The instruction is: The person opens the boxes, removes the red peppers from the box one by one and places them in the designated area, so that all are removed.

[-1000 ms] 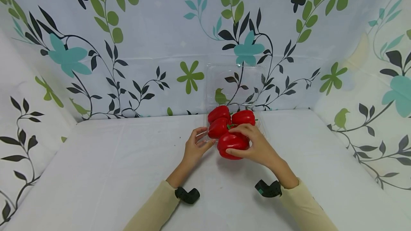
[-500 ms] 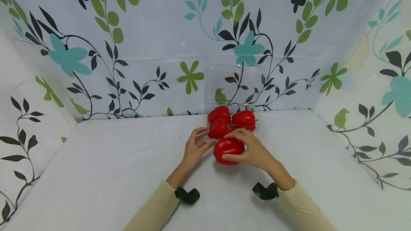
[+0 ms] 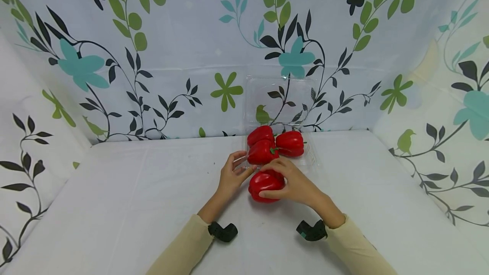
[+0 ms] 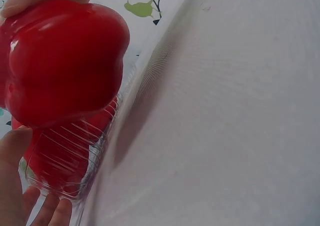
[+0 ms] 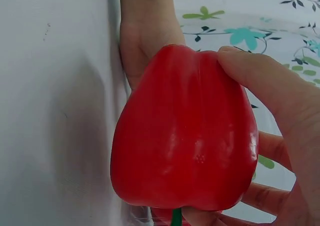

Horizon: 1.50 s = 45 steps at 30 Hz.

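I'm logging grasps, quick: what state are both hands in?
Left hand: open, at the near-left corner of the clear container.
Right hand: holding a red bell pepper.

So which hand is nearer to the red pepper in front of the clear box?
The right hand: it grips that red pepper. The left hand is to the pepper's left, at the near left corner of the clear box, not gripping the pepper.
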Each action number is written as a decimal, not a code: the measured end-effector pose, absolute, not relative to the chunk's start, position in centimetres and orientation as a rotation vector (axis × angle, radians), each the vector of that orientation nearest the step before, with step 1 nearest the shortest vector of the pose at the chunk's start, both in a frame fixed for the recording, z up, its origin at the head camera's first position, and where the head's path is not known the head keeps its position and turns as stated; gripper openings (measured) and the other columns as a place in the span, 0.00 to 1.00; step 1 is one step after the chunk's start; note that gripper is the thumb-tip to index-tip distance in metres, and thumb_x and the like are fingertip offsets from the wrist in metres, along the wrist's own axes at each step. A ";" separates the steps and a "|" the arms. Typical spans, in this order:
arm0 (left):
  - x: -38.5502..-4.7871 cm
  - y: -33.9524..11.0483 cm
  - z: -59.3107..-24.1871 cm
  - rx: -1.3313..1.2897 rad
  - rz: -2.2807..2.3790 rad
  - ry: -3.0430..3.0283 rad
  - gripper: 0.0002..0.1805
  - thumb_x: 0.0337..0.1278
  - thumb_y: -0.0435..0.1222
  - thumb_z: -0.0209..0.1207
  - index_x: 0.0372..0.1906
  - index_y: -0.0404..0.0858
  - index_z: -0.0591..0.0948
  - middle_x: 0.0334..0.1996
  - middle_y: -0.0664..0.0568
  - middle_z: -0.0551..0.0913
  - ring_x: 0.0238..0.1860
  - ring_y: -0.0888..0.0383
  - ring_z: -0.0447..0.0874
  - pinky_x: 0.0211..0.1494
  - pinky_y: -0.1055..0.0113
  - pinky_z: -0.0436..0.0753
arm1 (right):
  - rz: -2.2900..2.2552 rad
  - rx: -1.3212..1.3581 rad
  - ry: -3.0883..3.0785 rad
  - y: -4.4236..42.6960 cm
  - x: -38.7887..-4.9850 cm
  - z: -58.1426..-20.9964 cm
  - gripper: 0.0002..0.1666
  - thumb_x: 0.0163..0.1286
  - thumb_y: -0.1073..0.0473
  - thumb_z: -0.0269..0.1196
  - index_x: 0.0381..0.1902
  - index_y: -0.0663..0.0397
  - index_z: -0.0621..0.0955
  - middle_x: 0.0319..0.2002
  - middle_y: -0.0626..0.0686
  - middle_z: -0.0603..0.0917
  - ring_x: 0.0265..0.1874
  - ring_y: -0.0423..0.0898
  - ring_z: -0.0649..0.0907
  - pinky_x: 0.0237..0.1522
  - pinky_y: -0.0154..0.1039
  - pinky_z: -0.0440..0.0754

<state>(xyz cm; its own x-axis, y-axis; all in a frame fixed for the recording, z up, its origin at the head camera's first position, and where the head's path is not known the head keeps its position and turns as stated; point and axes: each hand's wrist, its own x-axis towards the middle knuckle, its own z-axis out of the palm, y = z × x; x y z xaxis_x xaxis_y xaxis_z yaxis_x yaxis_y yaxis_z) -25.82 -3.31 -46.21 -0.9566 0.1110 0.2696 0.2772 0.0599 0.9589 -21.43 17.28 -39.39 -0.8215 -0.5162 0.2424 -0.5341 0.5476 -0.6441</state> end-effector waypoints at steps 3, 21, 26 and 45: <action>-25.1 -3.3 -45.0 -0.417 -2.038 -2.195 0.32 0.56 0.29 0.66 0.64 0.28 0.66 0.64 0.34 0.70 0.65 0.37 0.70 0.64 0.43 0.73 | 1.135 0.945 -2.755 17.0 -21.3 -39.6 0.35 0.50 0.49 0.77 0.56 0.48 0.79 0.58 0.54 0.75 0.60 0.55 0.72 0.46 0.48 0.85; -23.8 -3.4 -43.1 -0.416 -2.039 -2.203 0.31 0.57 0.29 0.66 0.63 0.25 0.66 0.63 0.32 0.70 0.65 0.35 0.70 0.63 0.44 0.73 | 0.982 0.916 -2.803 16.0 -20.7 -40.2 0.36 0.49 0.48 0.77 0.57 0.45 0.79 0.57 0.53 0.75 0.58 0.53 0.73 0.45 0.47 0.86; -23.8 -3.4 -43.2 -0.418 -2.027 -2.214 0.31 0.57 0.29 0.65 0.63 0.26 0.66 0.64 0.32 0.70 0.65 0.36 0.70 0.63 0.45 0.74 | 0.954 0.893 -2.805 15.7 -20.6 -40.3 0.37 0.49 0.47 0.77 0.58 0.44 0.79 0.58 0.53 0.75 0.59 0.54 0.72 0.45 0.48 0.86; -23.8 -3.4 -43.3 -0.411 -2.045 -2.193 0.31 0.56 0.28 0.66 0.63 0.25 0.67 0.63 0.32 0.70 0.65 0.36 0.70 0.62 0.45 0.75 | 0.899 0.897 -2.787 15.6 -20.4 -40.4 0.41 0.47 0.50 0.78 0.60 0.48 0.77 0.59 0.54 0.74 0.60 0.54 0.70 0.45 0.49 0.86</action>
